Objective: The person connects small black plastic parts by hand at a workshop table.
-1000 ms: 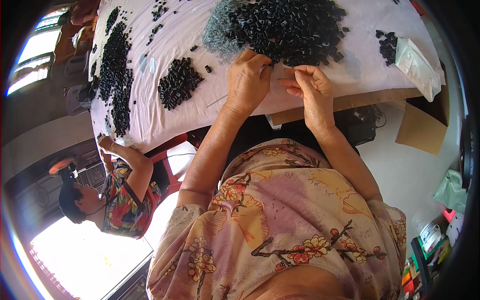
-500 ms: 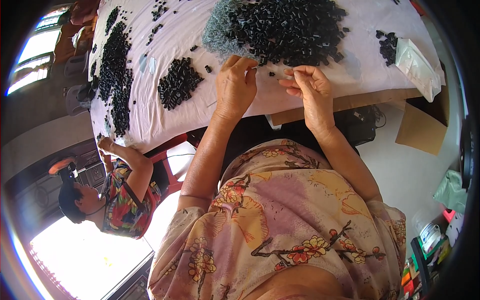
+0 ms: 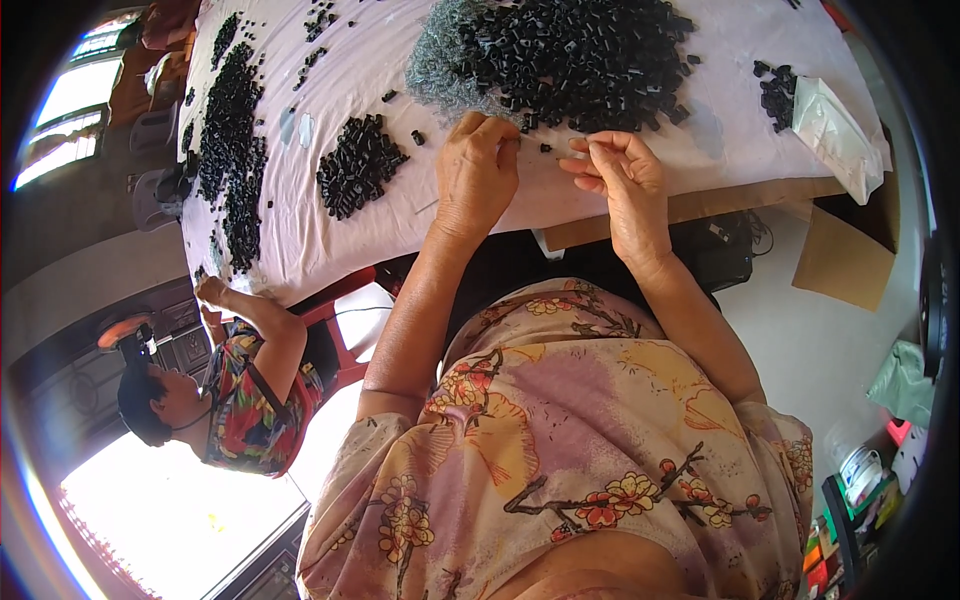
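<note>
Near the table's front edge, my left hand (image 3: 477, 172) is closed, thumb and fingertips together; anything in the pinch is too small to make out. To its right my right hand (image 3: 632, 185) brings thumb and forefinger together, the other fingers loosely bent; what that pinch holds, if anything, does not show. One small black plastic piece (image 3: 545, 148) lies on the cloth between the hands. Just beyond them rises a large heap of black plastic pieces (image 3: 590, 65), beside a pile of thin silvery metal pieces (image 3: 445, 75). A smaller black heap (image 3: 358, 168) sits left of my left hand.
A pinkish-white cloth (image 3: 300, 240) covers the table. Another long black heap (image 3: 230, 150) runs along its left side, where a co-worker (image 3: 250, 390) sits reaching in. At the right are a white plastic bag (image 3: 835, 135), a few black pieces (image 3: 777, 97) and a cardboard box (image 3: 845, 255).
My left hand has shifted very slightly to the right, its fingers still together. My right hand is almost unmoved, and the heaps look the same.
</note>
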Tool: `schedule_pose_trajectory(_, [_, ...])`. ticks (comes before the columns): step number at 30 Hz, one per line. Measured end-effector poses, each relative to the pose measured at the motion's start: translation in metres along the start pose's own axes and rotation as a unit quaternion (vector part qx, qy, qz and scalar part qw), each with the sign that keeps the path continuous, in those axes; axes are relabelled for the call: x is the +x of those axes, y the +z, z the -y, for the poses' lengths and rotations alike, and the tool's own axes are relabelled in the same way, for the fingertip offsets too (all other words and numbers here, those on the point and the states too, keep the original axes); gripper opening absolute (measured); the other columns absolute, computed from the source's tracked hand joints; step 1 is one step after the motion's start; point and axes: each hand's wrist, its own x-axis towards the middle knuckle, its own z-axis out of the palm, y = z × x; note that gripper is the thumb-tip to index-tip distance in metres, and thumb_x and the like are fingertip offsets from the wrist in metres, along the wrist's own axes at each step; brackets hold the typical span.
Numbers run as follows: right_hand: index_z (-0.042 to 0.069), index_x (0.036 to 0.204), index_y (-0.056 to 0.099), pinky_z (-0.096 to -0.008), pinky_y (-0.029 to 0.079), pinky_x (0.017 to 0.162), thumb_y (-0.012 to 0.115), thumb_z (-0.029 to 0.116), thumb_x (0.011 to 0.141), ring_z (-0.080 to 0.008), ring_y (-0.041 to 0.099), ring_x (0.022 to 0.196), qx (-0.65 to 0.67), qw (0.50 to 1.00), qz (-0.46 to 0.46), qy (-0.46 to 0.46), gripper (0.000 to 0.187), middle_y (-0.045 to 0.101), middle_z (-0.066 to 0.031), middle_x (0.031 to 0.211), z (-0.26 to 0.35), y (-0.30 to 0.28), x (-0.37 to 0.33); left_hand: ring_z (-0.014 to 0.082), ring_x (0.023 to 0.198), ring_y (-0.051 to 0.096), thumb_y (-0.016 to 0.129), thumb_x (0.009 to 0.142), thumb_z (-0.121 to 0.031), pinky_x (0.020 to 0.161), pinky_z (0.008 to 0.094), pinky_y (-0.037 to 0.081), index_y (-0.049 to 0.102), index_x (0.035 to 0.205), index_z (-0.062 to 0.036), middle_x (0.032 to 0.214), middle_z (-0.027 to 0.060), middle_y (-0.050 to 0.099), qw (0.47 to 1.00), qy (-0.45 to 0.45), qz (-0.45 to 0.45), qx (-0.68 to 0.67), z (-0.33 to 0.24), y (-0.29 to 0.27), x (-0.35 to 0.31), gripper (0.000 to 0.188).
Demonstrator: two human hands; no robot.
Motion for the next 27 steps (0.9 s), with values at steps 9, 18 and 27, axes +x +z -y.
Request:
schedule_pose_trajectory(9, [0.005, 0.11, 0.058, -0.0243, 0.05, 0.076, 0.053, 0.017, 0.102, -0.0158, 0.069, 0.09, -0.02, 1.0, 0.016, 0.009, 0.016, 0.068, -0.0094, 0.106, -0.002, -0.002, 0.0, 0.0371, 0.082, 0.06, 0.058, 0.083, 0.002, 0.073, 0.0455, 0.048, 0.061, 0.094, -0.0016, 0.085, 0.0149, 0.061, 0.999, -0.01, 0.022, -0.041, -0.008, 0.001, -0.003, 0.012])
schedule_pose_trajectory(18, [-0.001, 0.104, 0.059, -0.0253, 0.055, 0.071, 0.053, 0.007, 0.099, -0.0189, 0.071, 0.086, 0.004, 1.0, 0.003, -0.005, 0.011, 0.069, -0.0122, 0.101, -0.001, 0.001, 0.001, 0.0311, 0.076, 0.066, 0.06, 0.084, 0.003, 0.067, 0.0373, 0.051, 0.067, 0.092, -0.0013, 0.083, 0.0137, 0.064, 0.998, 0.031, 0.018, -0.049, -0.02, 0.005, -0.002, 0.012])
schedule_pose_trajectory(27, [0.003, 0.11, 0.058, -0.0245, 0.051, 0.076, 0.053, 0.015, 0.101, -0.0165, 0.07, 0.09, -0.014, 1.0, 0.013, 0.013, 0.015, 0.068, -0.011, 0.107, -0.001, -0.001, 0.0, 0.034, 0.075, 0.064, 0.061, 0.085, 0.0, 0.067, 0.0395, 0.051, 0.065, 0.09, -0.0007, 0.084, 0.0146, 0.064, 0.998, 0.0, -0.003, -0.057, -0.013, 0.005, 0.001, 0.006])
